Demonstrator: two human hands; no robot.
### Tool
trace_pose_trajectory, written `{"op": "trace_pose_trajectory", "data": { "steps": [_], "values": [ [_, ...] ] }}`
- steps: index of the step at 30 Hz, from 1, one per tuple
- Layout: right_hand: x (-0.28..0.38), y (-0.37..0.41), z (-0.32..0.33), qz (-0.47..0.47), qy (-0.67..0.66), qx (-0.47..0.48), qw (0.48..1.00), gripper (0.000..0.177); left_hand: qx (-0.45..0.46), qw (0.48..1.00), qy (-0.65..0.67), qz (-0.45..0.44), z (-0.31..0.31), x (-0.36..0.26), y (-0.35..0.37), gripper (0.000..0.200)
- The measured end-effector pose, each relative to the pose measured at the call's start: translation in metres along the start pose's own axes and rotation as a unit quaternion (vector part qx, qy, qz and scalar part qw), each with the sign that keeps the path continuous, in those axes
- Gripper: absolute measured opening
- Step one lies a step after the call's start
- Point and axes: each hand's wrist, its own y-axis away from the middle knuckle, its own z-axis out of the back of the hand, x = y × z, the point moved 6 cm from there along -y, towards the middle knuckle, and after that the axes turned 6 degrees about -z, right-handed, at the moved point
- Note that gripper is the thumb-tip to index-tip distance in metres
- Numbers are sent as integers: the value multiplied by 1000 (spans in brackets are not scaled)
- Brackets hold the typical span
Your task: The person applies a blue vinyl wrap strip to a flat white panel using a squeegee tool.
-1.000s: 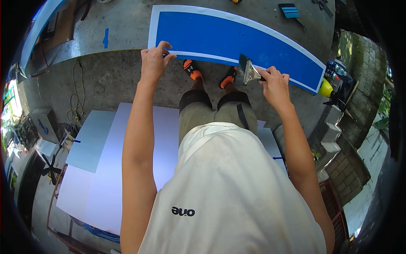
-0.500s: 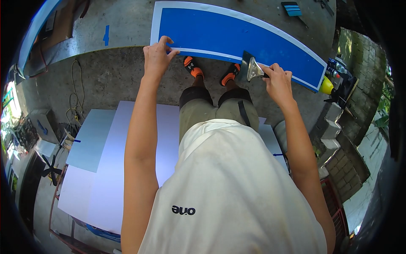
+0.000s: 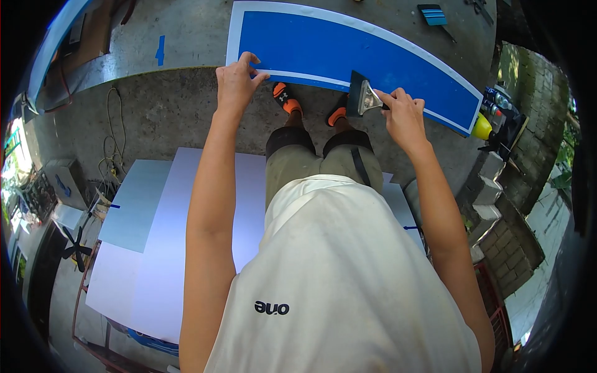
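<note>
A long blue panel (image 3: 348, 53) with a white border lies along the near edge of the table. My left hand (image 3: 239, 81) is at its near left corner, thumb and index finger curled at the edge; whether they pinch anything is too small to tell. My right hand (image 3: 403, 118) is closed around the handle of a scraper (image 3: 365, 96) with a wide dark blade and a metal neck. The blade is over the panel's near edge, right of the middle, and sticks out partly beyond it.
On the grey table (image 3: 186, 37) are a strip of blue tape (image 3: 160, 51) and a blue-and-black squeegee (image 3: 432, 15). A yellow object (image 3: 481, 127) stands past the panel's right end. White sheets (image 3: 168, 248) lie behind me at the left. A cord (image 3: 109, 130) trails on the floor.
My right hand has moved slightly left with the scraper, whose blade has turned a little. In view, the panel and my left hand sit slightly further right.
</note>
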Motion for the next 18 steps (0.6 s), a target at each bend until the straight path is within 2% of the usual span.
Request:
{"op": "trace_pose_trajectory", "data": {
  "steps": [18],
  "values": [
    [108, -38, -15, 65, 2, -11, 998, 50, -1, 1000, 9, 1, -6, 4, 0, 44]
  ]
}}
